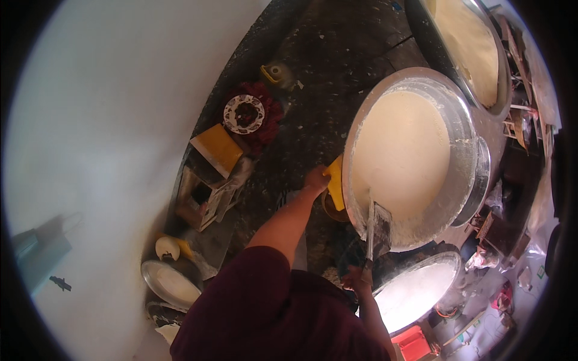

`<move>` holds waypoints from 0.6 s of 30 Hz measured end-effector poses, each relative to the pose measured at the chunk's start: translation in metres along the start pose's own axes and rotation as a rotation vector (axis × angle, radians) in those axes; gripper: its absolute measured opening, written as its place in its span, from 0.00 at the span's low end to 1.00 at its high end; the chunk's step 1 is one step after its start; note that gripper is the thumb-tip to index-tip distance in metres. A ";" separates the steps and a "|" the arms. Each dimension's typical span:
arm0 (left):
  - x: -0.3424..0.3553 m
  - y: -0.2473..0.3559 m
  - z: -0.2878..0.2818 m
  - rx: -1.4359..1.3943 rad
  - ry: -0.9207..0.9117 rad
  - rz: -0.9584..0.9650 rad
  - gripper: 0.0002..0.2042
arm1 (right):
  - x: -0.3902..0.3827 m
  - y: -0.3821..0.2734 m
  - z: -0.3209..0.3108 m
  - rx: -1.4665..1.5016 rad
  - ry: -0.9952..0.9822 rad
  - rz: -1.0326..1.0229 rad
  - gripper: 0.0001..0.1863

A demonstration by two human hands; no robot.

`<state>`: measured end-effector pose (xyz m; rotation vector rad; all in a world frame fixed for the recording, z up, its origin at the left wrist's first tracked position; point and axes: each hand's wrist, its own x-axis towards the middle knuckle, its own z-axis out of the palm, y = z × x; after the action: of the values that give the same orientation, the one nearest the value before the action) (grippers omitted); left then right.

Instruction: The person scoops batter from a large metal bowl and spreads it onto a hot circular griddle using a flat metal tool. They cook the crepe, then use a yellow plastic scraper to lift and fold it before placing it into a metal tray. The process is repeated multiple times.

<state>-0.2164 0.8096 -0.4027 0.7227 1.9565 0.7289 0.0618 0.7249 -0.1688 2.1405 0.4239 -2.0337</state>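
Note:
A large metal pot [471, 129] stands on my right, holding a pale, creamy batter [400, 150]. At the pot's left side my left hand [316, 179] closes on a flat yellow piece [335, 183], which lies close against the outer rim; I cannot make out its exact kind. Lower down, my right hand [357, 278] is wrapped round the handle of a long spatula [380, 231]. Its handle and batter-smeared flat blade rest over the near rim, reaching the batter's edge. Part of a brown round container [331, 207] shows below the yellow piece.
Another large vessel [503, 78] of pale batter or dough stands at the far right. A bright, round, pale-filled pan [421, 287] is near my right arm. Along the left wall are a patterned bowl [243, 114], a yellow box [217, 151] and a metal basin [171, 284].

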 end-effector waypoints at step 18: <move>-0.156 -0.038 -0.025 0.208 -1.054 -0.012 0.20 | 0.010 0.048 0.017 -1.002 0.166 -0.759 0.19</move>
<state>-0.1792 0.6657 -0.3361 0.9568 1.0576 0.0561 0.0610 0.6753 -0.1835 1.5586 1.9919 -1.3064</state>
